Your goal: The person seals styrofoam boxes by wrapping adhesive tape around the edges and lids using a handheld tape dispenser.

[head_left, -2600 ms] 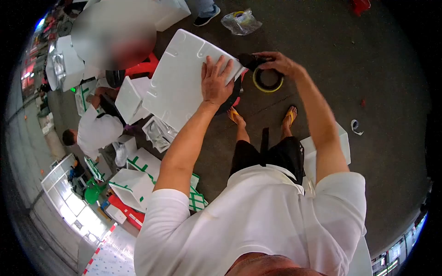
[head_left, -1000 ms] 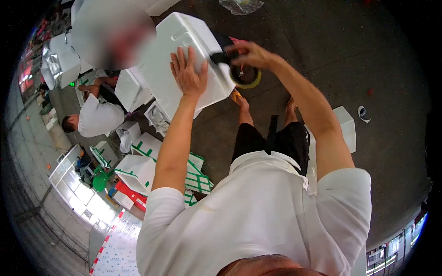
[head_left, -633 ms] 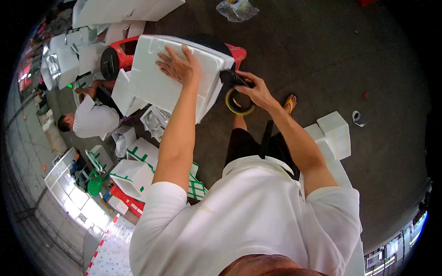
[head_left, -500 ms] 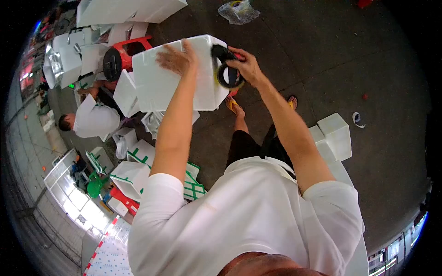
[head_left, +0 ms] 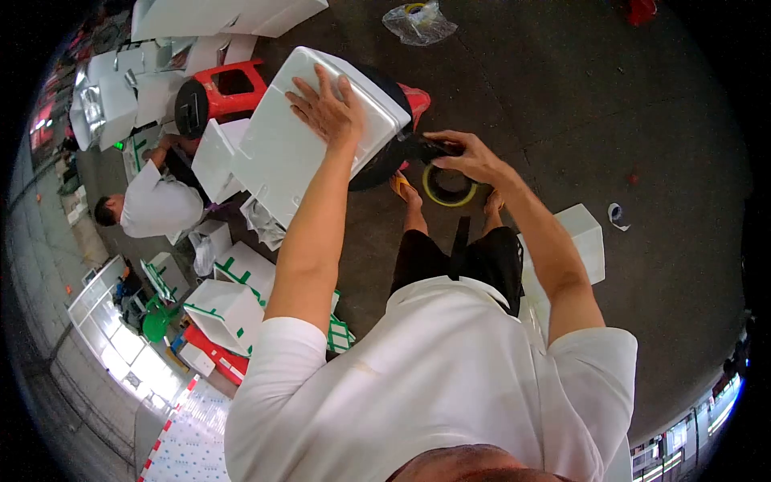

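Observation:
A white foam box (head_left: 277, 149) stands tilted on a round black surface (head_left: 377, 170). My left hand (head_left: 328, 108) lies on the box's upper face with its fingers spread. To the right of the box, my right hand (head_left: 468, 157) is wrapped round the black handle of a tape dispenser (head_left: 432, 148). A roll of yellowish tape (head_left: 450, 195) hangs below that hand. The dispenser's front end is close to the box's right corner; whether tape joins them I cannot tell.
Another person (head_left: 157, 201) in a white shirt bends at the left. A red stool (head_left: 233, 84), green-taped boxes (head_left: 227, 309) and a white box (head_left: 580, 241) stand around. A plastic bag (head_left: 419, 24) and a small roll (head_left: 617, 216) lie on the floor.
The box has turned, its right end swinging upward. My right hand has moved right and down with the dispenser, away from the box's side. My left hand has shifted slightly right, still on the box.

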Demonstrator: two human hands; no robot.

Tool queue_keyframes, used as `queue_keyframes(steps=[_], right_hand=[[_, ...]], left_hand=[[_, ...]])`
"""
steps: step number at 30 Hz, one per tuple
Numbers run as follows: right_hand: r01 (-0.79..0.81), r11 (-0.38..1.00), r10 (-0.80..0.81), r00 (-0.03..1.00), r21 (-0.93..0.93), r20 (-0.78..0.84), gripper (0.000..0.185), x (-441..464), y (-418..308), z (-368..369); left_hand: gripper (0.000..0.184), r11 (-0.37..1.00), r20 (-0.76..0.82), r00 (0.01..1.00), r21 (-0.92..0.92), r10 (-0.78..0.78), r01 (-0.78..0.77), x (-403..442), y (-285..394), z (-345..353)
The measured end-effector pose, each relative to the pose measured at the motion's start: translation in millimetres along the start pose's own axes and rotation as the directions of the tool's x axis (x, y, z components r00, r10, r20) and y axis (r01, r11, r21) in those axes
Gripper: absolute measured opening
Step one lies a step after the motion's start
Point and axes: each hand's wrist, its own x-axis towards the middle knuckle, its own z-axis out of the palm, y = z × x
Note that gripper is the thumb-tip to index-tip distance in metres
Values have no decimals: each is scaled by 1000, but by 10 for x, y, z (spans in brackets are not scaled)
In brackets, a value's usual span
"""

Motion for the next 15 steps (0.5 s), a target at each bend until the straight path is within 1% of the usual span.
queue_keyframes(steps=[1,2,3,4,6,7,8,9,10,11,12,13,14,15], right_hand=[[-56,986,64,997,157,-44,55,40,-55,90],[-1,989,25,987,147,-158,56,240,56,210],[36,974,12,977,223,-211,57,423,117,272],[78,952,3,965,297,-262,58,612,120,308],[145,930,-31,946,337,-323,59,942,-118,342],[150,929,-41,951,339,-307,58,1117,-182,320],[160,927,-55,953,339,-299,57,1315,-254,254],[158,961,-91,955,226,-282,56,1497,-370,189],[144,983,-111,961,115,-253,55,1675,-398,165],[157,987,-146,957,23,-253,55,1927,-285,163],[170,978,-151,977,119,-151,59,1925,-336,107],[131,990,-129,991,44,-48,58,1832,-341,36],[99,994,-97,994,-39,55,57,1687,-283,-84],[56,998,-50,985,-30,167,53,1343,-297,-116]], left_hand=[[66,997,-20,997,-27,-72,71,58,23,8],[65,989,-42,989,-54,-142,140,148,40,13],[67,974,-97,969,-40,-226,223,267,12,96],[67,974,-107,968,-41,-225,222,351,-45,121],[69,990,-49,990,42,-135,137,362,-274,95],[71,991,-3,991,-5,134,-134,173,-514,-12],[71,990,-5,990,3,142,-142,-155,-662,-129],[71,958,62,957,10,284,-285,-532,-802,-268],[71,911,141,902,6,408,-413,-767,-877,-341],[71,913,159,902,10,401,-408,-801,-826,-360],[71,940,156,931,33,331,-340,-751,-700,-360],[72,963,145,956,53,255,-265,-696,-582,-367],[72,965,147,958,51,246,-256,-672,-533,-352],[71,977,128,971,45,202,-209,-664,-502,-339]])
